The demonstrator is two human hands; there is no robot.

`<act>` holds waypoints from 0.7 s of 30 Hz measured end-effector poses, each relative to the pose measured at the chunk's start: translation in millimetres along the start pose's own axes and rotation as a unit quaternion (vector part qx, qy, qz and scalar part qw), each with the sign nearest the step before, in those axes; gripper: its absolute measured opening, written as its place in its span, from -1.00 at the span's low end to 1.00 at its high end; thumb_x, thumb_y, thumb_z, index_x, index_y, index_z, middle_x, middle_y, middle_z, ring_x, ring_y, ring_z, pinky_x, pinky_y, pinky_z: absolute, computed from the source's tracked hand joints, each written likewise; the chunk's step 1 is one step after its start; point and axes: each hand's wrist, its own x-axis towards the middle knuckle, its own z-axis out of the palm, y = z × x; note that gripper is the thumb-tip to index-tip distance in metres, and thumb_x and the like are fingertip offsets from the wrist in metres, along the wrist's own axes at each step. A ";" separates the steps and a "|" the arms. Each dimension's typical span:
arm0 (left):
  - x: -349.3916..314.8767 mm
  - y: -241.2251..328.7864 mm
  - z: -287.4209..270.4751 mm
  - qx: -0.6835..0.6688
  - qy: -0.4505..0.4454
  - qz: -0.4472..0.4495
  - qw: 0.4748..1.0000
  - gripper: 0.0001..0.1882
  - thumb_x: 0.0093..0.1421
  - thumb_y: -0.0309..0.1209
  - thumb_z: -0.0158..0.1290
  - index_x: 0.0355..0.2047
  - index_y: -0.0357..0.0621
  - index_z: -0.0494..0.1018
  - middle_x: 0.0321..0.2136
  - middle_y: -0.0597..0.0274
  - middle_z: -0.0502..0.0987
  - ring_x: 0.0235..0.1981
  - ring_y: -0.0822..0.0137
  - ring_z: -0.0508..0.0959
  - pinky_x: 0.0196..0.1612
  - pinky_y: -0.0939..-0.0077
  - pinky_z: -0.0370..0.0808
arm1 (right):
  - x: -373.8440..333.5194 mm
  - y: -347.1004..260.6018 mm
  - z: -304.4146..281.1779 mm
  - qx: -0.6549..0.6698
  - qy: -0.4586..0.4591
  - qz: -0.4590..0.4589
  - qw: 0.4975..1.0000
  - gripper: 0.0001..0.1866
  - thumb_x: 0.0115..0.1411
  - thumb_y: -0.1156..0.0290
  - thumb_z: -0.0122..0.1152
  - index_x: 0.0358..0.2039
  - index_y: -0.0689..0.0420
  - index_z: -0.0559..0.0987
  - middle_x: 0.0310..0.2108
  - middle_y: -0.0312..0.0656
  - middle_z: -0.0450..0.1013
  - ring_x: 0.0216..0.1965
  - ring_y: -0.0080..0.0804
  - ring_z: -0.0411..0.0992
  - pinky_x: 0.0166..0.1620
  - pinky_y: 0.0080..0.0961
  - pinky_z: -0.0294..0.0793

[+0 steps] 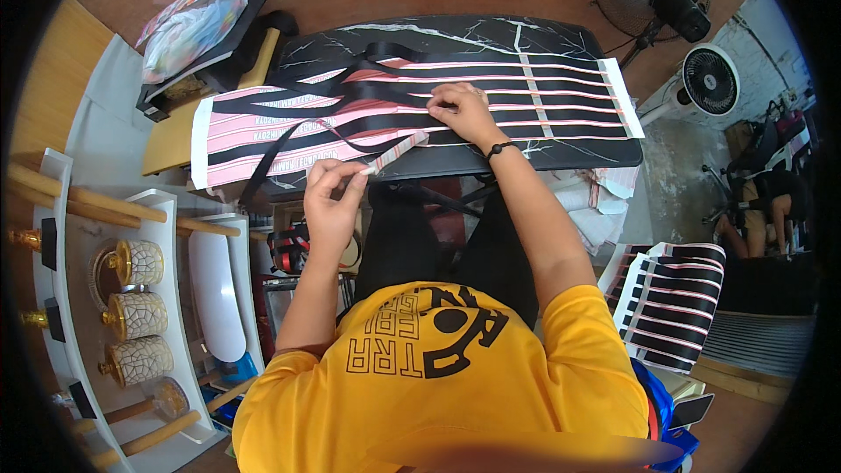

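Note:
A long printed sheet (285, 123) in pink and white lies across the black marble-patterned table, with black ribbons (491, 96) running along it in parallel rows. Toward its left half several ribbons lift off in loose loops. My left hand (331, 197), at the table's near edge, pinches the end of a narrow pink-and-white paper strip (401, 151), which slants up toward the sheet. On the middle of the sheet rests my right hand (466, 114), its fingers curled and pressed together on a black ribbon. Its fingertips are partly hidden.
The black table (578, 42) has a rounded near edge. At the left stands a white shelf (166, 298) with patterned canisters (140, 315). More striped sheets (670, 302) lie at the lower right. Two fans (710, 79) stand at the back right; another person (771, 197) is beyond them.

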 end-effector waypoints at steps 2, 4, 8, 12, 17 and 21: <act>2.6 -6.6 0.8 0.004 0.004 -0.005 1.000 -0.89 0.11 -0.55 0.20 -0.32 -0.20 0.61 -0.42 0.35 0.38 -0.40 0.49 0.33 -0.29 0.64 0.29 | -0.7 -4.0 -4.1 0.129 0.039 0.000 0.991 -0.84 0.08 0.17 0.33 -0.38 -0.07 0.69 -0.08 -0.36 0.53 0.04 -0.22 0.40 0.13 -0.22 0.21; 3.9 -11.9 3.1 -0.002 0.022 -0.009 1.000 -0.88 0.11 -0.54 0.21 -0.31 -0.20 0.61 -0.41 0.35 0.39 -0.40 0.49 0.32 -0.29 0.65 0.29 | -11.7 -9.3 -7.5 0.232 0.039 -0.023 0.972 -0.86 0.06 0.20 0.33 -0.40 -0.07 0.69 -0.05 -0.34 0.51 0.06 -0.18 0.38 0.12 -0.16 0.24; 3.9 -7.1 5.2 -0.010 0.002 0.004 1.000 -0.88 0.07 -0.58 0.21 -0.34 -0.20 0.61 -0.44 0.35 0.35 -0.39 0.46 0.35 -0.30 0.62 0.30 | -28.9 -21.0 -6.3 -0.019 -0.038 -0.037 0.998 -0.87 0.05 0.24 0.33 -0.44 -0.02 0.67 -0.05 -0.34 0.47 0.09 -0.23 0.31 0.18 -0.11 0.17; -21.8 20.9 4.3 0.047 -0.092 0.057 0.993 -0.83 -0.08 -0.66 0.21 -0.44 -0.16 0.61 -0.48 0.31 0.30 -0.39 0.40 0.37 -0.35 0.54 0.30 | -30.5 -28.5 2.8 -0.073 -0.021 0.013 0.997 -0.87 0.06 0.26 0.31 -0.45 0.03 0.65 -0.10 -0.35 0.45 0.09 -0.27 0.31 0.19 -0.13 0.16; -47.2 43.9 -0.6 0.174 -0.128 0.129 0.968 -0.79 -0.15 -0.57 0.26 -0.44 -0.03 0.64 -0.52 0.32 0.28 -0.41 0.31 0.36 -0.24 0.41 0.19 | -27.8 -26.7 7.9 -0.065 0.002 0.021 0.998 -0.85 0.05 0.25 0.34 -0.46 0.03 0.66 -0.15 -0.36 0.45 0.03 -0.28 0.34 0.17 -0.12 0.17; -56.3 47.6 -4.8 0.181 -0.160 0.160 0.957 -0.75 -0.09 -0.54 0.22 -0.37 0.08 0.66 -0.47 0.39 0.35 -0.40 0.35 0.36 -0.24 0.37 0.10 | -26.1 -24.1 8.5 -0.063 0.020 0.021 0.998 -0.85 0.03 0.25 0.35 -0.47 0.03 0.63 -0.15 -0.36 0.46 0.02 -0.27 0.35 0.17 -0.12 0.17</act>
